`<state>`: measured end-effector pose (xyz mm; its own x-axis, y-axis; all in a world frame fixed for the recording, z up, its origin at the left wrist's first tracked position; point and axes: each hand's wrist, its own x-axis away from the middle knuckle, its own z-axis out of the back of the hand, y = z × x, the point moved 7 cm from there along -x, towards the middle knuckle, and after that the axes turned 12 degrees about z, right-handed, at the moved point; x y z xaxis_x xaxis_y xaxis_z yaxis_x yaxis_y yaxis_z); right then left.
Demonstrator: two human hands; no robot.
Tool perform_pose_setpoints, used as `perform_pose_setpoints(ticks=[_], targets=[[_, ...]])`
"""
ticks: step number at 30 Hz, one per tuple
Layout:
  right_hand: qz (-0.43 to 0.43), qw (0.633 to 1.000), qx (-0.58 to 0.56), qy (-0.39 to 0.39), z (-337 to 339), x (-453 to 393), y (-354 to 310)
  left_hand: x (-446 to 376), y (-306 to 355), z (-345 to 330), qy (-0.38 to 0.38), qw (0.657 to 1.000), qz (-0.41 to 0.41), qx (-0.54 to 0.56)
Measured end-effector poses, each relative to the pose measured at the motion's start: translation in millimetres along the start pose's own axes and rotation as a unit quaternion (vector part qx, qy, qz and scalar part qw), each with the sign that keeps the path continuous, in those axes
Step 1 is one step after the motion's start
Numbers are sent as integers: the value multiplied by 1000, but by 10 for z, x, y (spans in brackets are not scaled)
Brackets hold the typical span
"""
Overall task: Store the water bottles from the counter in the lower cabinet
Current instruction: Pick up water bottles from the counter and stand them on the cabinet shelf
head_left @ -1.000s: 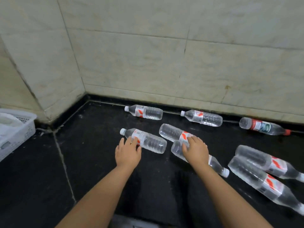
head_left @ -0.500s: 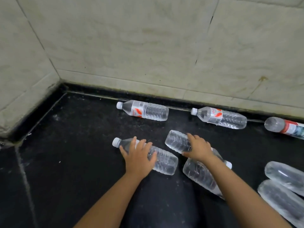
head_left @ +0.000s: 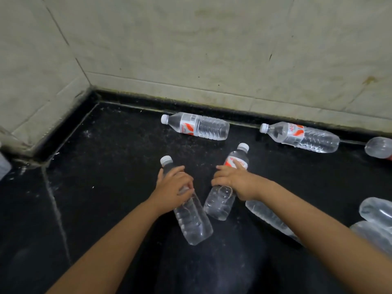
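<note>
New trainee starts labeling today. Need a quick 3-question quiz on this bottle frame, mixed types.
1. True or false: the left hand grips a bottle.
2. The bottle in the right hand has its cap pointing: A) toward the wall, B) toward the person.
3. How many bottles lie along the back edge of the black counter with white caps showing?

Key: 1 true. 2 A. 3 two: one, another.

two clear water bottles [head_left: 192, 217] [head_left: 224, 194] with white caps, each gripped at mid-body, caps pointing away | two more [head_left: 196, 126] [head_left: 301, 136] lying flat along the wall, red-white labels | another [head_left: 269, 217] flat on the black desk [head_left: 106, 166] under the right forearm | more cut off at right edge [head_left: 377, 213]
</note>
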<state>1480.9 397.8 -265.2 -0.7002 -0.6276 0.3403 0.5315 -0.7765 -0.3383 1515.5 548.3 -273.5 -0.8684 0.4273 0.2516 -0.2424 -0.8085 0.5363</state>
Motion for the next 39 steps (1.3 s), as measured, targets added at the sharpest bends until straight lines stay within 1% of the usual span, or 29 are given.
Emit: perform_pose_setpoints(ticks=[1, 3, 5, 6, 7, 8, 9, 10, 11, 12, 13, 14, 16, 18, 20, 22, 23, 26, 28, 30, 31, 34, 37, 39], targets=[[9, 1000, 0, -1, -68, 39, -65, 37, -40, -28, 9, 999, 30, 20], [25, 1000, -3, -5, -202, 163, -169, 123, -163, -95, 32, 989, 116, 81], [40, 999, -7, -16, -311, 280, -245, 190, -255, -151, 34, 956, 219, 193], [46, 999, -12, -16, -350, 327, -283, 213, -254, -189, 28, 936, 256, 241], [46, 998, -30, -3, -378, 365, -313, 221, -220, -230, 25, 923, 276, 267], [36, 997, -65, 35, -375, 399, -332, 225, -156, -259, 27, 920, 280, 274], [10, 987, -117, 106, -317, 438, -311, 225, -102, -268, 33, 920, 278, 272], [-31, 966, -164, 198, -221, 492, -250, 225, -71, -250, 44, 921, 277, 268], [-86, 938, -184, 280, -130, 555, -149, 231, -68, -214, 56, 922, 276, 265], [-146, 914, -177, 333, -63, 594, -46, 248, -79, -166, 68, 923, 272, 262], [-203, 898, -170, 351, -29, 586, 41, 275, -103, -126, 76, 924, 266, 263], [-252, 888, -173, 343, -19, 530, 106, 318, -133, -94, 79, 925, 263, 264], [-332, 879, -188, 287, -44, 349, 174, 421, -187, -80, 68, 927, 264, 257], [-380, 880, -171, 228, -60, 191, 183, 561, -200, -111, 50, 936, 262, 230], [-401, 878, -158, 209, -41, 108, 181, 686, -197, -107, 48, 946, 248, 204], [-388, 879, -172, 218, -21, 75, 144, 768, -201, -62, 65, 951, 232, 192], [-365, 888, -177, 219, -36, 57, 92, 791, -213, -41, 73, 951, 234, 189], [-271, 929, -156, 198, -183, 11, -278, 792, -295, -81, 71, 938, 297, 162], [-254, 940, -127, 187, -380, 52, -547, 809, -294, -186, 70, 943, 316, 75], [-287, 932, -121, 187, -569, 175, -695, 853, -252, -275, 78, 946, 314, -31], [-310, 922, -127, 191, -644, 250, -728, 865, -259, -302, 82, 944, 316, -52], [-366, 894, -156, 203, -773, 426, -751, 834, -337, -282, 78, 940, 330, -25], [-377, 879, -183, 227, -835, 576, -826, 898, -361, -237, 81, 943, 323, 6], [-375, 874, -203, 234, -930, 728, -931, 1115, -347, -281, 84, 947, 311, 15]])
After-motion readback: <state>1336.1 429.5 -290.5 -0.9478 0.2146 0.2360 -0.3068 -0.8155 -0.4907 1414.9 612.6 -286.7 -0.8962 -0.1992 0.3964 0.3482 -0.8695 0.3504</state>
